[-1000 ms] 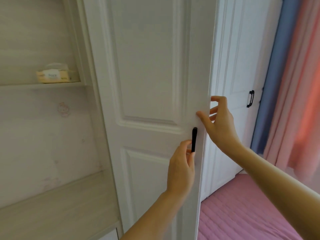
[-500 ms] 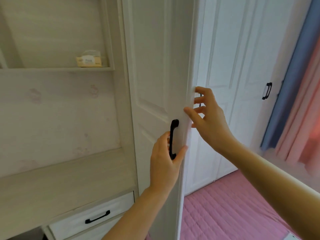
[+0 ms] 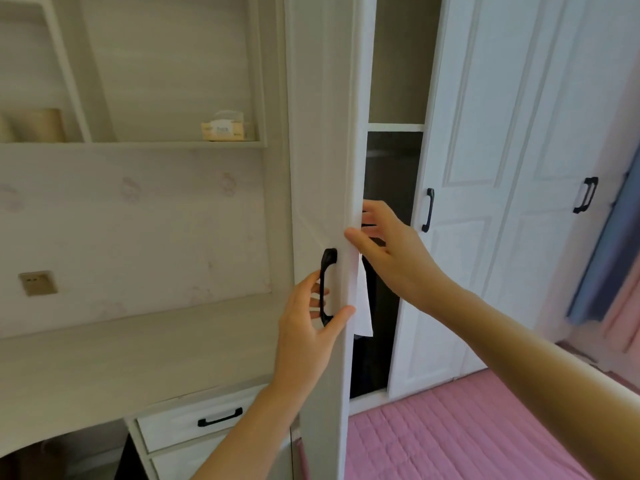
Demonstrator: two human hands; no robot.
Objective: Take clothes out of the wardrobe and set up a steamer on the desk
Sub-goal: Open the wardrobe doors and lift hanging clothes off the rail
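Observation:
The white wardrobe door point(image 3: 322, 140) stands swung open, seen almost edge-on. My left hand point(image 3: 308, 327) curls round its black handle point(image 3: 325, 285). My right hand point(image 3: 391, 247) grips the door's free edge, thumb on the front and fingers behind it. In the gap behind the door the wardrobe's inside is dark, with dark clothes point(image 3: 384, 271) and a white piece of fabric point(image 3: 363, 306) hanging just by the door edge. The pale wooden desk point(image 3: 131, 355) lies to the left, below my left arm. No steamer is in view.
A shelf above the desk holds a tissue pack point(image 3: 225, 128). A wall socket point(image 3: 37, 282) sits at the left. Drawers with black handles point(image 3: 220, 417) are under the desk. Shut wardrobe doors point(image 3: 485, 168) stand to the right, a pink quilted bed point(image 3: 450, 438) below, curtains point(image 3: 609, 271) at far right.
The door has swung further open, and a dark gap with hanging clothes now shows behind it. Both hands stay on the door, and the view has shifted left and back.

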